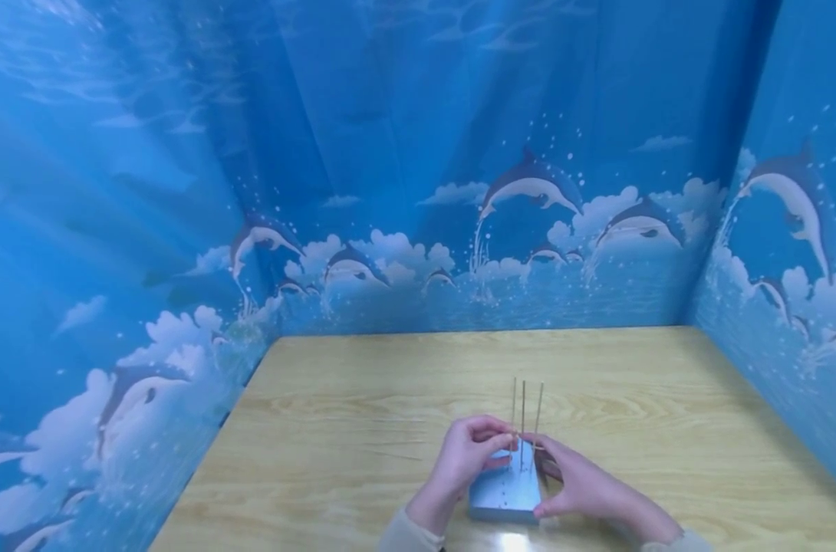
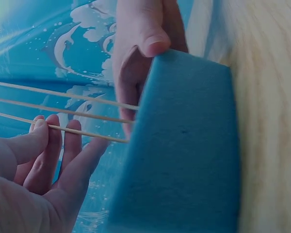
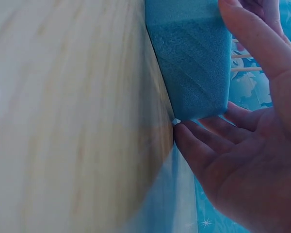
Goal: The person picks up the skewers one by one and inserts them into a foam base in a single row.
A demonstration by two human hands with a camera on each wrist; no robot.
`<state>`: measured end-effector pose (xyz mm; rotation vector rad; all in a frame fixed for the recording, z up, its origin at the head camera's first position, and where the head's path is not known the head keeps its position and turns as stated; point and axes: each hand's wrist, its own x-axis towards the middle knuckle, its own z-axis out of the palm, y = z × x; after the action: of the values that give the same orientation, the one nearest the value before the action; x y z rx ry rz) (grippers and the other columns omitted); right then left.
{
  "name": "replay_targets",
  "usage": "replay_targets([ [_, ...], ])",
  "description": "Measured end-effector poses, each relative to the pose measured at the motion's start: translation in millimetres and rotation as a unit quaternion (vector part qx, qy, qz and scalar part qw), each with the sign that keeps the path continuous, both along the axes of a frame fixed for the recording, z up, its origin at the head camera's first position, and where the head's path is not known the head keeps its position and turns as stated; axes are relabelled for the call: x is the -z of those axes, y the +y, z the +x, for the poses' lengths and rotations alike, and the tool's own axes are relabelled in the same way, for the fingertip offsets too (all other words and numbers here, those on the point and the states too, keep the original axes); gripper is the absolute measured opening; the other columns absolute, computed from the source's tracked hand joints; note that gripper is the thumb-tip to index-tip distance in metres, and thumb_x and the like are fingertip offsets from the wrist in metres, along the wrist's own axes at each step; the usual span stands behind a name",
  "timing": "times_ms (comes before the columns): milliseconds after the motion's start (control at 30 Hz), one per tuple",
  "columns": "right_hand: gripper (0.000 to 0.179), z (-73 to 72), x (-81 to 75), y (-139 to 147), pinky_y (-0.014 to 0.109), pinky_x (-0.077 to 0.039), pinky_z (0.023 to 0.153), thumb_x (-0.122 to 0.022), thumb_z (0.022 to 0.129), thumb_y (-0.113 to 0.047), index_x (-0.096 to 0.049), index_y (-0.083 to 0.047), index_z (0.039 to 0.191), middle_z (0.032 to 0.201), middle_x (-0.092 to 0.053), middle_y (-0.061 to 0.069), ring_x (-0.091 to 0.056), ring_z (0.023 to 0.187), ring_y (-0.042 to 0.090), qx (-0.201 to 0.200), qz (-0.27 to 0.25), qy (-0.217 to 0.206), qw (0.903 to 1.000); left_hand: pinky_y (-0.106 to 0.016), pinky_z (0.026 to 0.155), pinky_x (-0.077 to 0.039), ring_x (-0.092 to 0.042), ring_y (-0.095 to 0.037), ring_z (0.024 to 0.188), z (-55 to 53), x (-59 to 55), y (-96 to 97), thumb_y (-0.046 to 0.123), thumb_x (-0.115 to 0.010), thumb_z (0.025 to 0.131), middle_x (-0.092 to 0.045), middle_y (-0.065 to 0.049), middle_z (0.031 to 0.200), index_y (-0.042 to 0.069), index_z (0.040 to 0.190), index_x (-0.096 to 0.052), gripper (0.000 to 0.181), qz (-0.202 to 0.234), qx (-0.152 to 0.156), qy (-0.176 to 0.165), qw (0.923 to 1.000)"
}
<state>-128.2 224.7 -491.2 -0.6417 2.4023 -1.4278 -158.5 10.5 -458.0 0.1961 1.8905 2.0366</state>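
A blue foam block [image 1: 490,494] lies on the table in front of me, with small holes in its top. Three thin wooden sticks [image 1: 524,410] stand up out of its far part. Between thumb and fingertips, my left hand [image 1: 462,456] pinches one stick [image 2: 89,133], the lowest of the three in the left wrist view. My right hand [image 1: 580,479] grips the block from the right, thumb at its near corner, fingers along the far side. In the right wrist view the fingers [image 3: 211,136] curve around the block's end, beside the tabletop.
Several more thin sticks [image 1: 397,441] lie flat on the wood-grain table [image 1: 307,475], left of the left hand. Blue curtains [image 1: 390,153] printed with dolphins hang behind the table and along both sides.
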Motion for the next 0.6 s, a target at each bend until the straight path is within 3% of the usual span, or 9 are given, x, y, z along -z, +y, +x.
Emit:
replay_targets([
  [267,0.114,-2.4,-0.5,-0.7,0.048,-0.04,0.108,-0.089,0.066,-0.032,-0.024,0.011,0.148,0.153,-0.026,0.036,-0.037,0.135,0.054,-0.002,0.006,0.009,0.9999,-0.039,0.081,-0.063,-0.073,-0.019,0.089,-1.2,0.9,-3.7,0.004,-0.069,0.088,-0.075,-0.017,0.098,-0.009,0.108,-0.066,0.024,0.016,0.004,0.0,0.9999],
  [600,0.114,-3.2,2.0,1.2,0.047,-0.04,0.108,-0.089,0.065,-0.034,-0.024,0.008,0.149,0.154,-0.026,0.035,-0.036,0.136,0.054,-0.006,0.002,-0.001,1.0,-0.041,0.083,-0.062,-0.072,-0.017,0.09,0.5,1.4,-4.2,0.001,-0.07,0.087,-0.075,-0.016,0.1,-0.006,0.105,-0.07,0.02,0.023,0.018,0.021,0.9994],
])
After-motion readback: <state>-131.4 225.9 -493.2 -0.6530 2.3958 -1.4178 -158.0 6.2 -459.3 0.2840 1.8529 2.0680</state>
